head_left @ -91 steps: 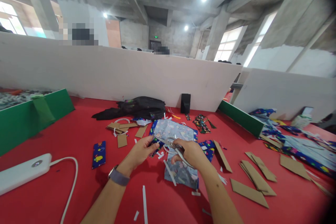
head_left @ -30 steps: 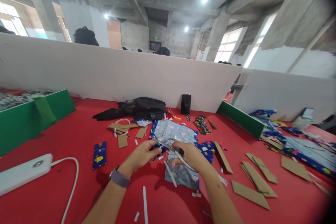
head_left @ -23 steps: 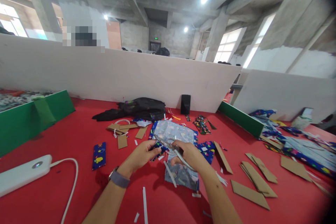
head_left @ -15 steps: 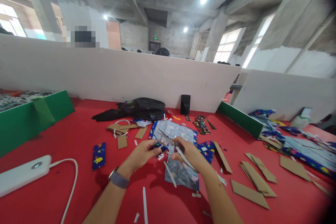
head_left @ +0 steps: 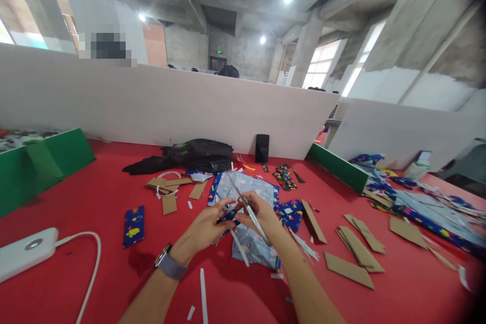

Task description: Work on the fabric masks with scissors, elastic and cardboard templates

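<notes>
My left hand (head_left: 203, 228), a watch on its wrist, is closed on a small blue patterned fabric piece (head_left: 230, 214). In my right hand (head_left: 264, 215) lies a pair of scissors (head_left: 257, 224), blades pointing up and away over the cloth. The right thumb and fingertips also meet the fabric piece's right side; the fingers partly hide it. Below both hands, a larger patterned cloth (head_left: 252, 243) lies with its pale side up. A white strip (head_left: 240, 248) rests across that cloth, just under the fingers.
Cardboard pieces (head_left: 349, 268) lie to the right, with more (head_left: 169, 204) at left. A blue patterned rectangle (head_left: 134, 227) and a white power bank (head_left: 30, 250) with a cable sit left. Farther back are a black bag (head_left: 201, 154), a phone (head_left: 261, 148) and green dividers (head_left: 337, 168).
My hands have come together at the fabric piece. The right hand has turned, so the scissors point more steeply away, and its fingertips now touch the piece. The view has shifted slightly.
</notes>
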Demonstrator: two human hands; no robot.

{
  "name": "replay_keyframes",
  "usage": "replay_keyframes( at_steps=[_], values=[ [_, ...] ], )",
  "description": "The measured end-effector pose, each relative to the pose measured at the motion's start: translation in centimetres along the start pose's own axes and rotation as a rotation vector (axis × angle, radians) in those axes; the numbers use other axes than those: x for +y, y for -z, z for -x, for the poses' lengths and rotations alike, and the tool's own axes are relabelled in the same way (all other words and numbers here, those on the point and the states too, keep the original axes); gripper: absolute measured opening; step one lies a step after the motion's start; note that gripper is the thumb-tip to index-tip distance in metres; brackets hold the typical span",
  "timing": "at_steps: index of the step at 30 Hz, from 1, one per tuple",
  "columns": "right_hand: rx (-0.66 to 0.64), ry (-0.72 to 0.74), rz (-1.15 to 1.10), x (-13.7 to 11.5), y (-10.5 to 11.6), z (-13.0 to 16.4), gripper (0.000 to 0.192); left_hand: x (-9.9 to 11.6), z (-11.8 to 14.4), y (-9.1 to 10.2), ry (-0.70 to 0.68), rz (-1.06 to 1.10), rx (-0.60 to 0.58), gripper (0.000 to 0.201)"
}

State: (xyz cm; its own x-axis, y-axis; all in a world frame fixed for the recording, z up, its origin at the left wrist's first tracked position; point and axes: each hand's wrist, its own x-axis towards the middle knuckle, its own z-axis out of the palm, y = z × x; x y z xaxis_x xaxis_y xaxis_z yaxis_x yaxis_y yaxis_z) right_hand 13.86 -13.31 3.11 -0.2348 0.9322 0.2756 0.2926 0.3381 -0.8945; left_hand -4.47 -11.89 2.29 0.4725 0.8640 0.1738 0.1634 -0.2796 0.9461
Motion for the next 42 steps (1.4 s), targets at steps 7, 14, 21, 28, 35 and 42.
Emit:
replay_keyframes(
  at_steps=[7,14,21,28,35,42],
  values=[
    [0.156,0.007,0.106,0.6,-0.9,-0.3,0.027,-0.6,-0.3,-0.5,-0.136,-0.365,0.227,0.050],
    [0.387,-0.006,-0.158,0.6,-0.4,-0.8,0.032,0.0,-0.5,-0.2,-0.105,0.029,0.743,0.054],
    [0.374,-0.043,-0.216,0.5,-1.6,-0.5,0.032,-1.3,-1.3,-2.1,0.227,0.979,0.332,0.029],
    [0.248,-0.057,-0.295,0.6,-2.7,-0.4,0.034,-0.3,-1.0,-2.4,0.130,0.876,0.303,0.029],
    [0.190,-0.158,-0.408,0.3,-2.6,-0.1,0.038,0.1,-1.1,-1.2,0.090,0.981,0.304,0.025],
    [-0.064,-0.126,-0.286,-1.1,-2.1,0.4,0.035,0.8,-0.5,0.1,0.151,1.094,0.209,0.017]
  ],
)
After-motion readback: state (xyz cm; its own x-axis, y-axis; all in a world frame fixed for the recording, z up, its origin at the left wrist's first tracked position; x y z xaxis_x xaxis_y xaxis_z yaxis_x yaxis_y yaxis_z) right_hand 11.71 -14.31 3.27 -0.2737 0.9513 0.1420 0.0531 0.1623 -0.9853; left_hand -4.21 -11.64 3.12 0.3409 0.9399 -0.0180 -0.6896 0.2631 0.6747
